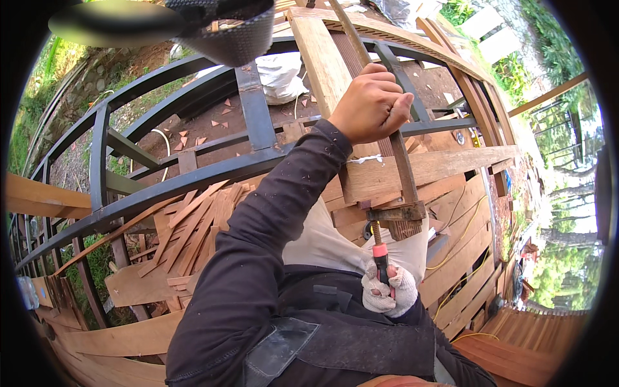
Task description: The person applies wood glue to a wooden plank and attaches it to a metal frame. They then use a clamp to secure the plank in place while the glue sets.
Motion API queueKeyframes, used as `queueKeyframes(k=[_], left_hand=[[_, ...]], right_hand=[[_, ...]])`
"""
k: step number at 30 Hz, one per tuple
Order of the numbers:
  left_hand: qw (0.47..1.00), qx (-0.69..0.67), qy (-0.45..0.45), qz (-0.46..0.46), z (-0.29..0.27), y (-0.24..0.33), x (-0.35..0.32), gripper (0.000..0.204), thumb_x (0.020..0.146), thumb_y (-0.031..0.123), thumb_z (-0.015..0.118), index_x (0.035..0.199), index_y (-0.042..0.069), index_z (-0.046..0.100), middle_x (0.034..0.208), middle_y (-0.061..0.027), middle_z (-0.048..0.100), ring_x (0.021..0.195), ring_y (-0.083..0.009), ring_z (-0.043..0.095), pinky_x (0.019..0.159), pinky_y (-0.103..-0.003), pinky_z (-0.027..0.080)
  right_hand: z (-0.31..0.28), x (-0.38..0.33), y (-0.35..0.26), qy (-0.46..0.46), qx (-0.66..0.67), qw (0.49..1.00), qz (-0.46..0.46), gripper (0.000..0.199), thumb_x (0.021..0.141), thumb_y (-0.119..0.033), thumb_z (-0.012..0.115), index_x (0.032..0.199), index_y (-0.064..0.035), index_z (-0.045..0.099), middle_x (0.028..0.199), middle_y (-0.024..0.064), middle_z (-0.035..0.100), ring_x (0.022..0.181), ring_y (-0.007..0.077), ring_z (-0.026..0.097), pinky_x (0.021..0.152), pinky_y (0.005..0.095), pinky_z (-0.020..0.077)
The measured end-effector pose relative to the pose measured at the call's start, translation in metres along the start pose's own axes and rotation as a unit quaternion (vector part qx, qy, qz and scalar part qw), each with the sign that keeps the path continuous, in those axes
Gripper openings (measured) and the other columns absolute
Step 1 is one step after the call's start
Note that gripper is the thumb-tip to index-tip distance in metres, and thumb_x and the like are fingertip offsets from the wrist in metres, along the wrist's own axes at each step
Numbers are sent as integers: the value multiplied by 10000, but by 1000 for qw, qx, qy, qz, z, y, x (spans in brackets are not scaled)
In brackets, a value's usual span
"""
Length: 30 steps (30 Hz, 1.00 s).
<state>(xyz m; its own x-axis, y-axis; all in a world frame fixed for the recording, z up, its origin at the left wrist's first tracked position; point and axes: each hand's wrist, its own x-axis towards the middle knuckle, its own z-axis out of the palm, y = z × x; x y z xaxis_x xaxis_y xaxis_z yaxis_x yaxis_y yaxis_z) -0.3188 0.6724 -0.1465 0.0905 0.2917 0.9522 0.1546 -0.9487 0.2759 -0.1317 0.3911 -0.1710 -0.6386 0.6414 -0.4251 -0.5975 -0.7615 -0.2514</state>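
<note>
A bar clamp (pixel 405 171) spans a stack of wooden boards in front of me, its metal bar running up and away. My left hand (pixel 374 106), bare, is closed in a fist around the upper part of that bar. My right hand (pixel 391 290) wears a whitish knit glove and wraps round the clamp's red and black handle (pixel 380 255). The threaded screw shows between the handle and the jaw (pixel 396 213). Beside the bar lies a light wooden beam (pixel 445 166) with a smear of white stuff (pixel 366 158) on it. The clamp's far end is out of view.
A dark metal frame (pixel 255 109) curves across the left and centre. Thin wood offcuts (pixel 193 226) are heaped at my left. A white sack (pixel 280 77) sits on the ground beyond the frame. Long planks (pixel 464 235) and a yellow cord (pixel 461 280) lie to the right.
</note>
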Motion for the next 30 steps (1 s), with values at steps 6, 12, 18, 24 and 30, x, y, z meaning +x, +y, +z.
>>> queueKeyframes(k=[6, 12, 18, 24, 30], left_hand=[[1000, 0, -8, -4, -2, 0, 0, 357, 950, 86, 541, 596, 40, 539, 591, -73, 545, 603, -269, 507, 799, -383, 460], [1000, 9, -7, 7, 0, -1, 0, 364, 952, 93, 546, 592, 39, 550, 603, -76, 568, 600, -270, 512, 810, -385, 469], [1000, 14, -18, 3, -1, -1, -1, 355, 949, 90, 535, 599, 34, 547, 604, -75, 555, 615, -267, 521, 813, -386, 472], [1000, -1, -7, 13, 0, -2, 0, 338, 940, 90, 539, 607, 29, 537, 590, -81, 518, 602, -274, 497, 813, -389, 473], [1000, -1, -3, 15, 1, -3, 0, 339, 941, 85, 538, 606, 33, 533, 591, -81, 519, 599, -279, 491, 815, -386, 471]], right_hand=[[34, -11, 6, 255, -421, 866, -89, 348, 901, -67, 573, 1234, -47, 476, 840, 60, 547, 506, 97, 440, 471, 247, 367], [20, 3, -4, 109, -140, 984, -13, 325, 902, -69, 546, 1218, -4, 503, 820, 87, 555, 459, 111, 419, 446, 261, 353], [29, -8, -1, 209, -330, 915, -99, 363, 972, -167, 570, 1285, -12, 471, 856, 92, 565, 522, 127, 494, 480, 279, 420], [23, -1, -4, 185, -261, 947, -28, 391, 978, -142, 563, 1337, -31, 458, 810, 61, 529, 506, 115, 444, 447, 250, 368], [19, -1, -4, 111, -104, 988, -17, 357, 955, -133, 538, 1293, -32, 481, 812, 60, 524, 492, 131, 421, 445, 265, 366]])
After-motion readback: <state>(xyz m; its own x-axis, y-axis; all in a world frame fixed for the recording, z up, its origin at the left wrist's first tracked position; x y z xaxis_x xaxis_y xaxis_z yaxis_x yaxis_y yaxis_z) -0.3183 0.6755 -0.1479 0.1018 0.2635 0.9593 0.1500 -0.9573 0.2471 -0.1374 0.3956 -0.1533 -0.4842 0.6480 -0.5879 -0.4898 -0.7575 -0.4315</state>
